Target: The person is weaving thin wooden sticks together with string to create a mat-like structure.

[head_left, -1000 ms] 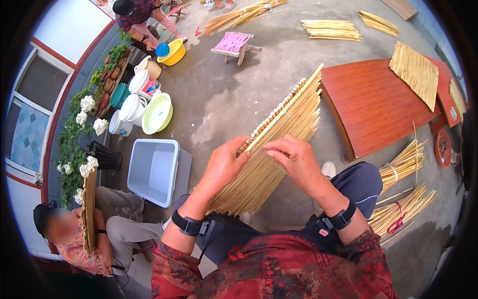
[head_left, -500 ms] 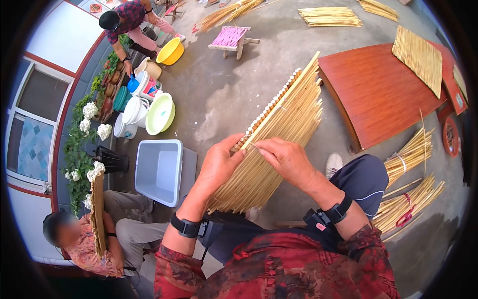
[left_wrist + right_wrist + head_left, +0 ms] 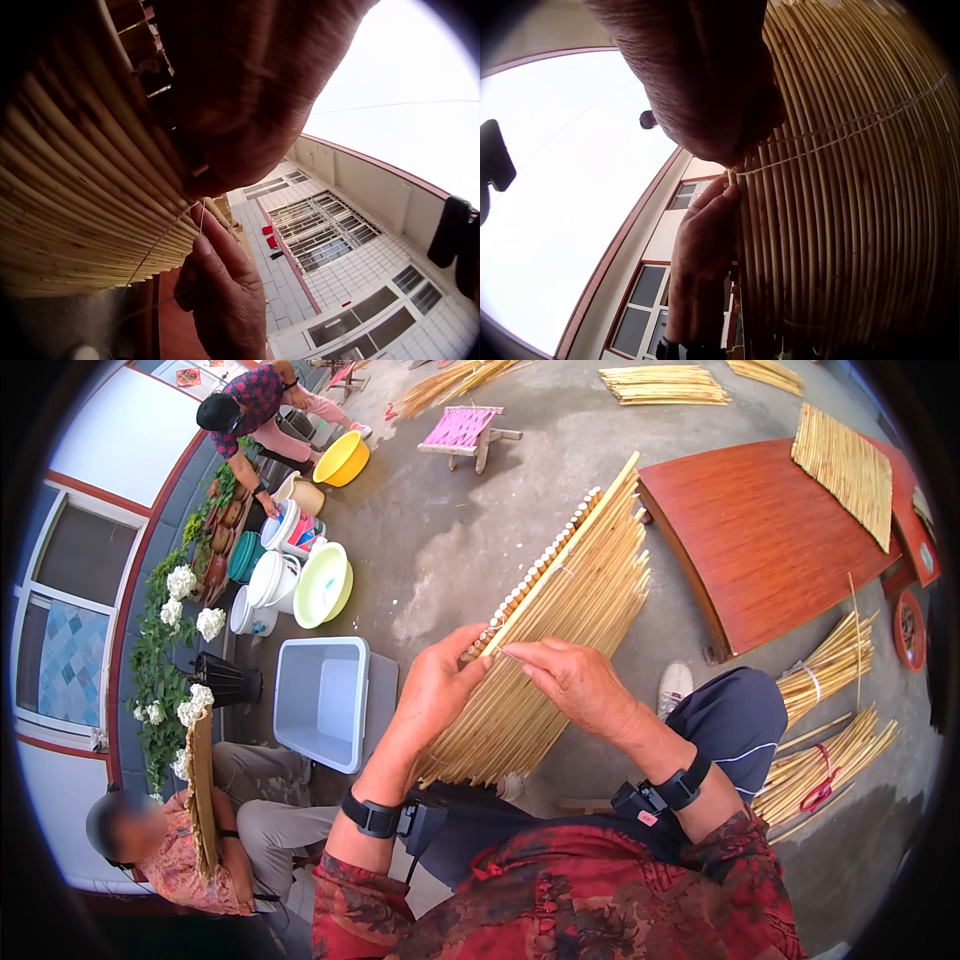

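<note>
A mat of straw-coloured reed stalks (image 3: pixel 590 595) lies slanted over the person's lap in the head view, with a row of pale cut ends along its left edge. My left hand (image 3: pixel 443 685) grips that edge, thumb on top of the outermost stalk. Close beside it, my right hand (image 3: pixel 580 682) pinches a thin string between thumb and forefinger. In the left wrist view the string (image 3: pixel 202 217) runs up from those fingertips to the mat's edge. A twisted line of cord (image 3: pixel 832 142) crosses the stalks in the right wrist view.
A grey tub (image 3: pixel 320 705) stands left of the mat, near a seated person (image 3: pixel 170 840). Another person (image 3: pixel 262 410) bends over buckets (image 3: pixel 270 580). To the right are a red-brown table (image 3: pixel 750 550) and reed bundles (image 3: pixel 830 765). A pink-topped stool (image 3: pixel 462 428) stands ahead.
My right hand has come nearer to the left hand at the mat's edge. The person at the back has moved a blue scoop from the yellow basin to the white buckets. The head view shifted slightly.
</note>
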Motion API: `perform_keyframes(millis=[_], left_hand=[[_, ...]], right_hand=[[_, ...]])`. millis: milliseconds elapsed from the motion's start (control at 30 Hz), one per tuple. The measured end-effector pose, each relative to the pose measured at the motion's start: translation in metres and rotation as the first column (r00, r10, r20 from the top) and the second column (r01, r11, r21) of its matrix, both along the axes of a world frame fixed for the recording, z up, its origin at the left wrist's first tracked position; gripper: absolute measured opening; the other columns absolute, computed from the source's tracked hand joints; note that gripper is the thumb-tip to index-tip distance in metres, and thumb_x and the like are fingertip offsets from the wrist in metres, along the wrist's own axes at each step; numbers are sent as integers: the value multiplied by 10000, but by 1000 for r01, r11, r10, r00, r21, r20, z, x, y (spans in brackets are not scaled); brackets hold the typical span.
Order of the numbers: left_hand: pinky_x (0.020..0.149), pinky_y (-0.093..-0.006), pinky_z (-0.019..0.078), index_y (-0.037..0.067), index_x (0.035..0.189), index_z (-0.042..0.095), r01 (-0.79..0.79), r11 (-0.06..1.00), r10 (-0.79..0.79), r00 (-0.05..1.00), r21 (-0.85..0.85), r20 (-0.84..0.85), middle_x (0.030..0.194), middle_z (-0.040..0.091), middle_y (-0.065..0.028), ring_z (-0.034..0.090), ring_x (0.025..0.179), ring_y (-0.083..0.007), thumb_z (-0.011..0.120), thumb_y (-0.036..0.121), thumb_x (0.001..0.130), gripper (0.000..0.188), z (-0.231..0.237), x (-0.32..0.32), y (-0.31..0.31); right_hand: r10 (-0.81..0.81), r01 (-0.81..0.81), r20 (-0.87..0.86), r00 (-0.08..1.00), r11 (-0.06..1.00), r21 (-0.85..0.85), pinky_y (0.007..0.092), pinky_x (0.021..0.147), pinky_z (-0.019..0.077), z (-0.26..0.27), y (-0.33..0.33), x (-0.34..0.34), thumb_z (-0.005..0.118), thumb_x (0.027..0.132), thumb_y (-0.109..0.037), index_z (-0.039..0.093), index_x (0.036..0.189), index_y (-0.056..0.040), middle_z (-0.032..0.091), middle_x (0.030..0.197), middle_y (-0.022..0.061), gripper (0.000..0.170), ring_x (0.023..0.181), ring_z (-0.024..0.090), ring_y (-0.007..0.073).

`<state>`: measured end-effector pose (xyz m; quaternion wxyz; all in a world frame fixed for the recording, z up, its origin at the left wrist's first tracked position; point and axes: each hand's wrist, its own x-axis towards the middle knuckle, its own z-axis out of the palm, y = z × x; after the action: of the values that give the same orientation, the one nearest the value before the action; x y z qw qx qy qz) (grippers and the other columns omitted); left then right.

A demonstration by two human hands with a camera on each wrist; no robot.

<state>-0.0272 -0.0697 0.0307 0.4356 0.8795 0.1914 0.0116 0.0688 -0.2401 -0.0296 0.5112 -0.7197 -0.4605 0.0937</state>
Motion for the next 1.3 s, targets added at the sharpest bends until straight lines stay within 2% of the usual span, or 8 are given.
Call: perform_keyframes(millis=[567, 633, 833, 967, 1100, 1167, 1233, 1300], left_hand=[[890, -322, 466, -16, 1231, 570, -17, 1000, 17, 1000, -16, -9, 1115, 658, -187, 637, 1033, -234, 615, 114, 872, 384, 1, 0, 2], [869, -245, 466, -35, 1260, 549, 4, 1000, -4, 1000, 0, -21, 1116, 645, -64, 579, 1000, -95, 602, 38, 903, 369, 3, 0, 0], [877, -252, 462, -48, 1247, 554, 16, 997, -14, 1000, 77, -23, 1128, 646, -75, 575, 1008, -100, 602, 38, 901, 360, 4, 1, -2], [882, -257, 459, -39, 1248, 556, 7, 1000, -7, 1000, 10, -4, 1128, 648, -79, 569, 1015, -97, 605, 46, 900, 362, 1, -1, -5], [898, -290, 462, -37, 1247, 554, 5, 990, -6, 1000, 143, 7, 1148, 652, -127, 607, 1038, -167, 609, 61, 889, 375, 5, -2, -22], [903, -305, 464, -37, 1245, 553, 13, 984, -21, 999, 180, 40, 1160, 650, -149, 624, 1046, -207, 608, 67, 885, 380, 9, -2, -31], [893, -337, 472, -21, 1222, 568, 13, 970, -19, 1000, 244, 24, 1161, 635, -181, 627, 1039, -308, 609, 71, 870, 366, 12, -1, -40], [879, -347, 476, -10, 1208, 578, 14, 972, -25, 999, 233, 43, 1147, 635, -182, 621, 1028, -331, 611, 67, 858, 360, 9, -2, -47]], right_hand=[[88, -77, -82, 993, 989, 129, 362, 766, 517, -13, 5, 5, 571, 903, -82, 620, 1193, -92, 659, 981, 148, 294, 872, 650, 302], [94, -81, -98, 991, 988, 130, 362, 769, 518, -13, 5, 5, 572, 902, -80, 623, 1187, -90, 659, 981, 150, 290, 875, 651, 304], [59, -54, -65, 996, 995, 88, 379, 769, 527, -6, 5, 3, 588, 883, -81, 633, 1151, -80, 670, 985, 148, 272, 882, 655, 316], [19, -11, -81, 997, 995, 98, 412, 741, 531, 0, 3, 0, 601, 861, -89, 650, 1090, -63, 677, 953, 155, 235, 855, 652, 343], [15, -15, -12, 1000, 1000, -4, 437, 715, 523, 20, -8, 3, 593, 860, -86, 654, 1058, -47, 671, 913, 178, 212, 821, 645, 368], [-10, 2, -50, 999, 989, -151, 408, 727, 518, 33, -13, -1, 590, 869, -64, 649, 1058, -11, 663, 916, 205, 204, 845, 640, 376], [-36, 30, -39, 999, 988, -152, 416, 717, 514, 39, -18, -6, 589, 867, -60, 648, 1054, -11, 660, 905, 210, 202, 841, 635, 385], [-55, 50, -29, 998, 988, -149, 424, 707, 511, 40, -23, -11, 588, 865, -57, 648, 1051, -11, 657, 894, 216, 200, 836, 630, 395]])
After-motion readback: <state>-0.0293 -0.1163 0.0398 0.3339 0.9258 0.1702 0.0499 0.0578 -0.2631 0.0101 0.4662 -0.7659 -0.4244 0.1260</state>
